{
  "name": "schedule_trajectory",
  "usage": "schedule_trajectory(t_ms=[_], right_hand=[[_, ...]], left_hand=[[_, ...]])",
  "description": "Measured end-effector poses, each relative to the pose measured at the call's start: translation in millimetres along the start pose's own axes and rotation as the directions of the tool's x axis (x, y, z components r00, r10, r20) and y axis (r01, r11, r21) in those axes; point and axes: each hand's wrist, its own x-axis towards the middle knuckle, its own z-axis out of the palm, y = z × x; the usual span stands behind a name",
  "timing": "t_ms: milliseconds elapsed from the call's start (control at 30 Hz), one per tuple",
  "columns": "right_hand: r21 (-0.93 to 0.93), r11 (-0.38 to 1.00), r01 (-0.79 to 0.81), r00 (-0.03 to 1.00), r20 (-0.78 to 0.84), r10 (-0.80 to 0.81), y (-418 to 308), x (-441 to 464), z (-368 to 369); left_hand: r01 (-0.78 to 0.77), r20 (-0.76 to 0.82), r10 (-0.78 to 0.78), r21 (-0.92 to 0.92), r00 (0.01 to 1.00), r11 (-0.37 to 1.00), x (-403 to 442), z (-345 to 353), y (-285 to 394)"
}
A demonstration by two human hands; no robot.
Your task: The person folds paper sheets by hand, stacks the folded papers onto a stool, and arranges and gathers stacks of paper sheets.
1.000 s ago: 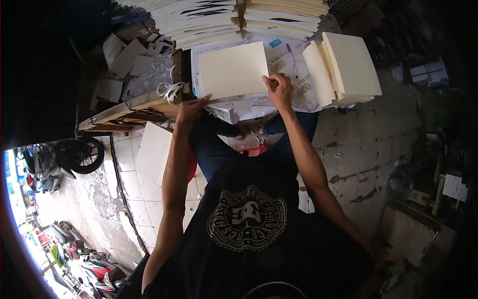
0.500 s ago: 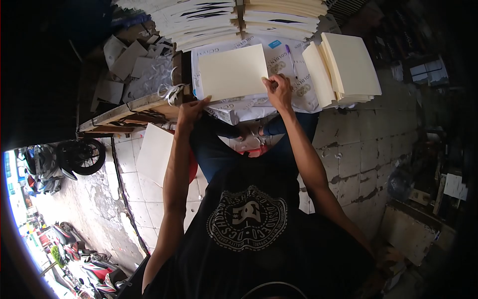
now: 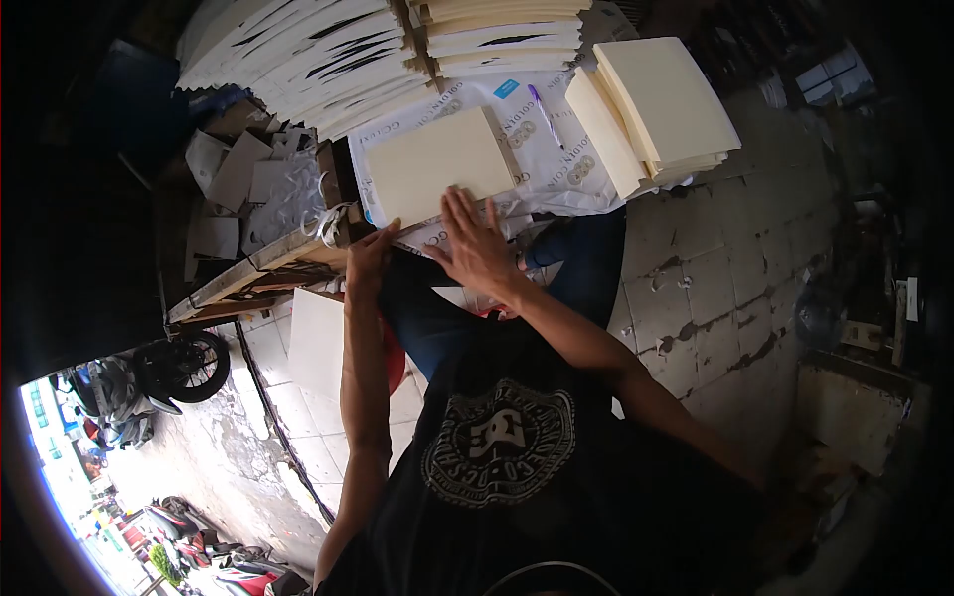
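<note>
A cream sheet of card [image 3: 432,159] lies on the printed white paper covering the worktable. At its near left corner, my left hand [image 3: 372,250] pinches the edge, thumb on top; the fingers underneath are mostly hidden. My right hand [image 3: 479,246] rests with fingers stretched out and fingertips on the card's near edge, holding nothing. A purple pen [image 3: 545,114] lies on the covering to the right of the card. Further right stands a thick pile of cream folded card [image 3: 668,104].
Tall stacks of cream card [image 3: 308,55] rise at the back. Left of the work surface, a wooden bin [image 3: 248,263] holds paper scraps [image 3: 238,174] and white strips. A white board [image 3: 316,343] is by my left forearm. Motorcycles [image 3: 184,366] stand on the far left.
My right hand has left the card's right edge, moved left and flattened onto its near edge. The left hand keeps its corner. The whole view has turned slightly.
</note>
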Motion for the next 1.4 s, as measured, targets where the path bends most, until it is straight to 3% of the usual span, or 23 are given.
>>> schedule_trajectory(t_ms=[100, 300, 367, 433, 467, 533, 567, 600, 633, 700, 733, 800, 867, 900, 967, 1033, 1100, 1167, 1233, 1267, 1367, 1400], right_hand=[[-0.086, 0.985, -0.149, 0.989, -0.04, 0.146, 40.1, -13.4, -22.0], [-0.13, 0.975, -0.179, 0.983, -0.049, 0.174, 15.4, 18.2, -45.5], [0.037, 0.998, 0.049, 0.994, -0.098, -0.046, -8.2, 38.5, -55.0], [0.088, 0.97, 0.228, 0.957, -0.204, -0.206, -19.3, 64.0, -36.0], [0.317, 0.939, 0.133, 0.988, -0.121, -0.099, -19.6, 76.7, -39.5], [0.515, 0.855, 0.057, 0.965, -0.247, 0.085, -23.9, 97.3, -60.6], [0.612, 0.79, 0.032, 0.942, -0.284, 0.181, -28.2, 103.3, -68.8], [0.789, 0.611, 0.063, 0.86, -0.354, 0.369, -34.6, 108.3, -80.7], [0.89, 0.455, 0.006, 0.863, -0.234, 0.447, -31.2, 108.8, -96.9], [0.998, 0.056, -0.005, 0.851, -0.025, 0.524, -24.2, 105.6, -110.2], [0.991, -0.129, -0.032, 0.882, 0.089, 0.462, -10.6, 103.6, -97.2], [0.972, 0.222, -0.071, 0.853, -0.057, 0.518, 21.5, 86.1, -64.9], [0.818, 0.561, -0.129, 0.826, -0.224, 0.517, 39.4, 61.9, -94.5], [0.722, 0.686, -0.086, 0.852, -0.303, 0.426, 47.9, 46.2, -125.5], [0.366, 0.931, 0.002, 0.758, -0.607, 0.237, 84.2, 21.3, -168.4], [0.234, 0.963, -0.134, 0.56, -0.784, 0.269, 138.2, 7.8, -213.6], [0.098, 0.882, -0.461, 0.435, -0.842, 0.32, 195.0, -7.4, -247.5], [-0.071, 0.678, -0.732, 0.433, -0.817, 0.382, 254.1, -20.3, -250.7], [0.223, 0.727, -0.65, 0.446, -0.662, 0.602, 313.7, -34.6, -237.9], [0.366, 0.707, -0.605, 0.467, -0.555, 0.688, 328.5, -35.5, -236.7], [0.517, 0.675, -0.527, 0.37, -0.575, 0.729, 327.9, -29.1, -242.1], [0.407, 0.682, -0.608, 0.394, -0.591, 0.704, 328.1, -26.5, -248.9]], left_hand=[[0.006, -0.008, -0.007, -0.047, 1.0, 0.999, 2.5, 1.4, -1.0], [-0.075, 0.019, 0.075, -0.03, 0.997, 0.997, -16.6, -3.4, 27.6], [-0.169, 0.021, 0.174, -0.169, 0.984, 0.971, -45.1, 10.0, 51.3], [-0.298, 0.009, 0.322, -0.356, 0.947, 0.886, -64.0, 23.5, 67.8], [-0.29, 0.002, 0.316, -0.391, 0.949, 0.874, -67.3, 22.5, 68.8], [-0.278, -0.08, 0.267, -0.345, 0.96, 0.897, -78.4, 34.8, 68.4], [-0.266, -0.129, 0.236, -0.325, 0.963, 0.908, -83.1, 41.3, 66.2], [-0.261, -0.096, 0.245, -0.221, 0.965, 0.94, -78.4, 43.3, 56.3], [-0.274, -0.089, 0.262, -0.174, 0.961, 0.946, -73.8, 47.6, 50.9], [-0.305, -0.063, 0.305, -0.393, 0.95, 0.867, -68.2, 58.1, 48.3], [-0.346, -0.039, 0.359, -0.386, 0.932, 0.855, -66.8, 56.0, 47.9], [-0.377, -0.04, 0.397, -0.415, 0.917, 0.828, -56.0, 46.8, 48.3], [-0.356, -0.04, 0.36, -0.284, 0.932, 0.89, -43.6, 36.0, 37.8], [-0.311, -0.014, 0.316, -0.225, 0.949, 0.923, -22.5, 20.5, 18.0], [-0.234, 0.0, 0.236, -0.123, 0.972, 0.964, 3.7, -4.1, -14.9], [-0.252, -0.051, 0.249, -0.079, 0.967, 0.964, -16.3, 2.4, -5.6], [-0.315, -0.005, 0.315, -0.038, 0.949, 0.948, -4.2, -5.7, -10.9], [-0.288, -0.043, 0.287, -0.015, 0.957, 0.957, -12.2, 0.8, 0.4], [-0.282, -0.074, 0.278, -0.056, 0.958, 0.958, -6.9, 1.0, 2.1], [-0.242, -0.054, 0.25, 0.121, 0.967, 0.963, 0.5, -12.5, -1.5], [-0.291, -0.37, 0.386, 0.287, 0.845, 0.912, -4.9, -15.8, -7.7], [-0.329, -0.39, 0.423, 0.288, 0.818, 0.9, -12.5, -18.3, -3.2]])
